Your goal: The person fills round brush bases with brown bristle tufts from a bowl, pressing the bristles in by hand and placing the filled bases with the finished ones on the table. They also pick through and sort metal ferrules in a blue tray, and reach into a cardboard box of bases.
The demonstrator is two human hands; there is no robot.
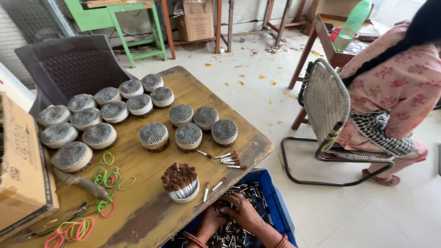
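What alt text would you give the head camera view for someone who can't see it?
Both hands, left hand and right hand, reach into a blue crate of small metal tubes at a worn wooden table holding round bundles of tubes and coloured rubber bands. Another person sits nearby, back turned.

Left hand fingertips buried among small metal pieces in the blue crate; grip unreadable. Right hand fingers likewise hidden. Bottom frame edge cuts off the crate, both forearms and the wooden table's near edge; cardboard box cropped at left.
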